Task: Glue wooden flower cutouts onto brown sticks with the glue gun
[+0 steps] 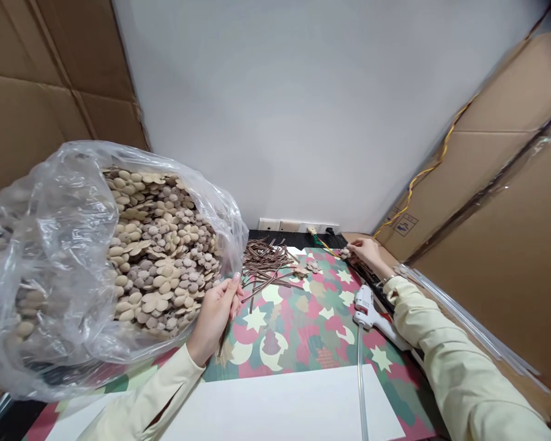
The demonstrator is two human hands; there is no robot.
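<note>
My left hand is closed in a pinch at the right edge of the clear plastic bag. A thin brown strip hangs below its fingers. In the bag lies a heap of beige and greyish flower-shaped pieces. Farther off to the right, my right hand pinches a small greyish flower piece at the table's far edge. A pile of brown strips lies beyond my left hand, with a loose flower piece beside it. Below my right wrist rests a white glue gun with a clear glue stick.
A white sheet covers the front of the patterned tabletop. Clear glue sticks lie at the right. Cardboard stands on both sides. Sockets and a yellow cable are by the wall.
</note>
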